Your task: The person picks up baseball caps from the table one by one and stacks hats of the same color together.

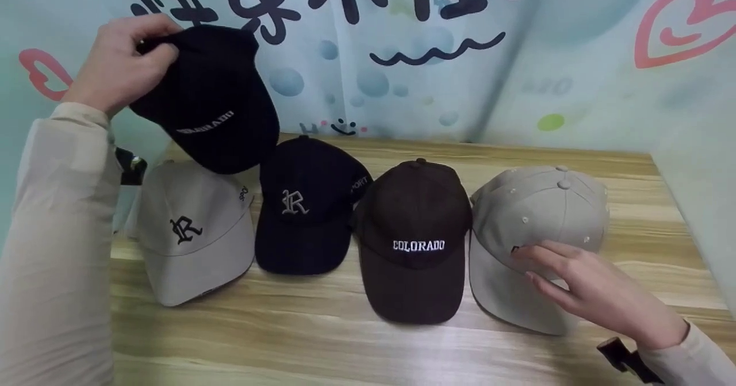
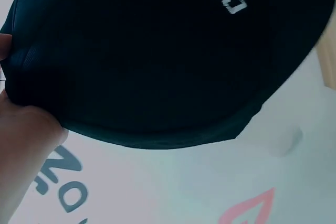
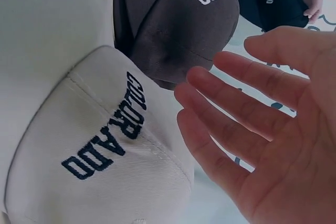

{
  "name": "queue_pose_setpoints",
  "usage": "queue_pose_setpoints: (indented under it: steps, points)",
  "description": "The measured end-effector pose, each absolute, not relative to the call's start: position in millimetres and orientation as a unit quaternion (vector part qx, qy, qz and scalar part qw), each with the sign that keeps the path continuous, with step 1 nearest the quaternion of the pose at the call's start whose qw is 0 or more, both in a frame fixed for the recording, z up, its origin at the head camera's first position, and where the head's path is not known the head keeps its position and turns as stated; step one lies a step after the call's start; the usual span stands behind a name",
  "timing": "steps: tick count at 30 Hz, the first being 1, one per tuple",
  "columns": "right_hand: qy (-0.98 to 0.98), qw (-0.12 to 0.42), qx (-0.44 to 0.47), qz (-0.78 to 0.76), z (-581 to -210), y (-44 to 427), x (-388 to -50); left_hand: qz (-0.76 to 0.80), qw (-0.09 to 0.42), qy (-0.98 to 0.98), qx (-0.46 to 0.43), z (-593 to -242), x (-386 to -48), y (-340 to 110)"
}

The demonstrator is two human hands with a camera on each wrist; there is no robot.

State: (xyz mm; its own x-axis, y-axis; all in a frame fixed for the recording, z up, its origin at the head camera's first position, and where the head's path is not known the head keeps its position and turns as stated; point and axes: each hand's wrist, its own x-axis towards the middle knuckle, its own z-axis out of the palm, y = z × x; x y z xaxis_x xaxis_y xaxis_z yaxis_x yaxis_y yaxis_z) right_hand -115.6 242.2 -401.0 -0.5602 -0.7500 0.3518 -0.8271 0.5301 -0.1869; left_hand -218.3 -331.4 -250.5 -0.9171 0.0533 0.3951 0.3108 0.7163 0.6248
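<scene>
A black baseball cap (image 1: 213, 87) with white COLORADO lettering hangs tilted in my left hand (image 1: 123, 58), its crown pinched between thumb and fingers. The left wrist view shows the same black cap (image 2: 157, 72) close up. My right hand (image 1: 598, 291) hovers over a light grey cap (image 1: 546, 213) at the right end of the row. In the right wrist view the right hand (image 3: 273, 119) has its fingers extended, apart from the grey cap (image 3: 105, 145), which reads COLORADO in dark letters.
Beside the grey cap lies a dark brown COLORADO cap (image 1: 417, 213). Further left are a navy cap (image 1: 305, 219) with an R and a grey cap (image 1: 195, 236) with a black R. All lie on a wood-grain table (image 1: 322, 340) before a printed backdrop (image 1: 402, 81).
</scene>
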Motion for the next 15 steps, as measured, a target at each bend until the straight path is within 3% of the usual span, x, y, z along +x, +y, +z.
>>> queue_pose_setpoints:
  steps: [10, 15]
  points:
    - [-0.873, 0.115, 0.446, 0.160, -403.2, 245.4, -115.7, -0.350, 0.175, -0.906, -0.163, -238.0, -205.2, -309.3]
    - [-0.873, 0.114, 0.445, 0.161, -404.9, 244.5, -115.1, -0.303, 0.124, -0.925, -0.192, -244.9, -205.0, -288.1]
